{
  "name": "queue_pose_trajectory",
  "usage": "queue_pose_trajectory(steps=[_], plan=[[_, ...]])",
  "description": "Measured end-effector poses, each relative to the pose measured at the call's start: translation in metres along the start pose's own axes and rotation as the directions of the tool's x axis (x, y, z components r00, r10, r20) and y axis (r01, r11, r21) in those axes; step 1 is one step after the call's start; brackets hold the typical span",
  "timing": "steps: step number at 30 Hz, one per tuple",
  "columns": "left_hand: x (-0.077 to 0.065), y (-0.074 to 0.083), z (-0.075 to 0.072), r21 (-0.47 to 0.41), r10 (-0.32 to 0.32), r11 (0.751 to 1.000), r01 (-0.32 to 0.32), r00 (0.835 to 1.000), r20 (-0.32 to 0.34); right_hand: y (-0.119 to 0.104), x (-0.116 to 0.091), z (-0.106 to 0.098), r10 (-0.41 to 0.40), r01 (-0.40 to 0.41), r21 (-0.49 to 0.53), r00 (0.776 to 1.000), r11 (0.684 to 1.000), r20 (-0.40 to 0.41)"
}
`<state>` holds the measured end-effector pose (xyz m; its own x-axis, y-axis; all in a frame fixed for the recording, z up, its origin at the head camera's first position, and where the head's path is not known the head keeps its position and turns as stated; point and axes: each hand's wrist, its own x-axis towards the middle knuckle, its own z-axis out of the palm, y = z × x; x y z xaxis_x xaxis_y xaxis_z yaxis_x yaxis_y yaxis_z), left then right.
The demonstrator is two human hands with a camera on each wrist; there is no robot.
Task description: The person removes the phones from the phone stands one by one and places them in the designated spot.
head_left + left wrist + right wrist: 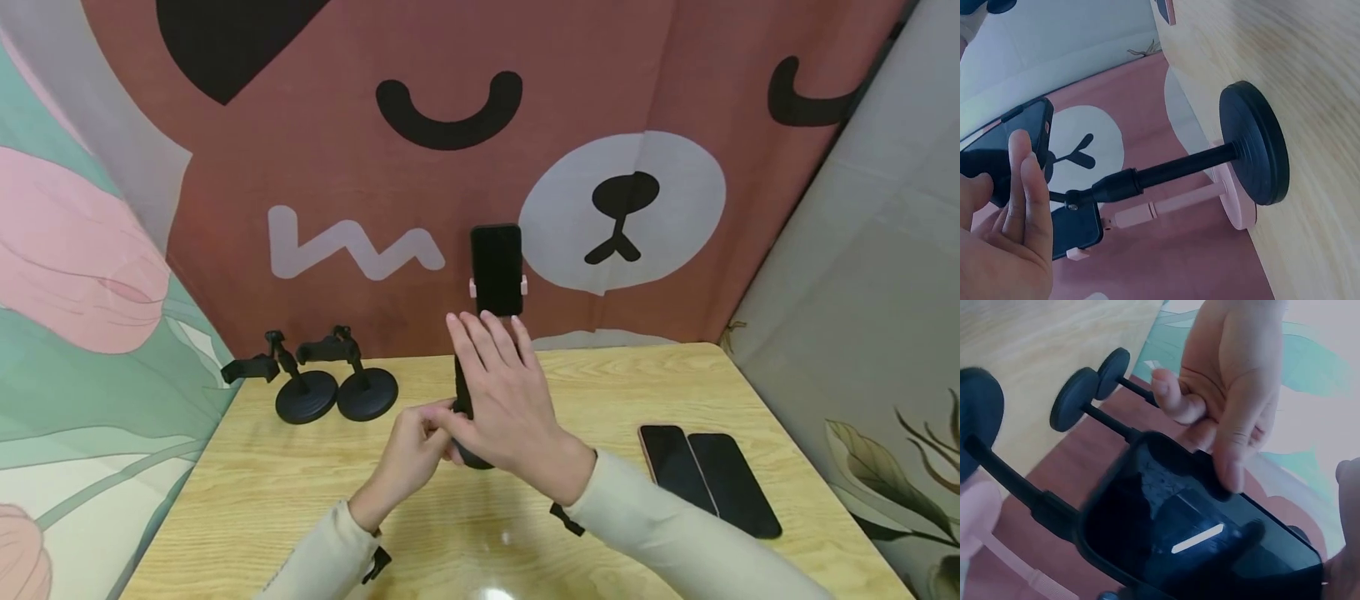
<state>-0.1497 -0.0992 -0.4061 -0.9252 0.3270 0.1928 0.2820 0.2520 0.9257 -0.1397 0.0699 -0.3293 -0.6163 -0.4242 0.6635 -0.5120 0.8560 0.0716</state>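
Left hand [411,454] and right hand [510,400] at a phone [1204,519], frame centre.
Best keep it square in the black stand [1175,172] and the pole steady. Left thumb and fingers pinch at its edge; right fingers lie straight before it, contact unclear. Beyond, upper centre: another phone [497,271].

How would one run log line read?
left hand: grips black rectangular phone | right hand: fingers straight, by phone | black round-based stand: upright
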Motion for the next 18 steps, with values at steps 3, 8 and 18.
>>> queue_pose_trajectory(steps=[3,8,18], plan=[[0.000,-0.002,-0.002,0.016,0.034,0.999,-0.034,0.999,0.026,-0.001,0.000,0.004,0.008,-0.008,0.005,1.000,1.000,-0.021],[-0.002,-0.003,-0.005,0.045,0.088,0.995,-0.089,0.995,0.038,-0.005,0.001,0.011,0.033,-0.033,-0.004,0.998,0.999,-0.062],[-0.001,-0.005,-0.004,0.072,0.133,0.988,-0.134,0.991,0.022,-0.008,0.002,0.025,0.051,-0.060,-0.062,0.988,0.996,-0.149]])
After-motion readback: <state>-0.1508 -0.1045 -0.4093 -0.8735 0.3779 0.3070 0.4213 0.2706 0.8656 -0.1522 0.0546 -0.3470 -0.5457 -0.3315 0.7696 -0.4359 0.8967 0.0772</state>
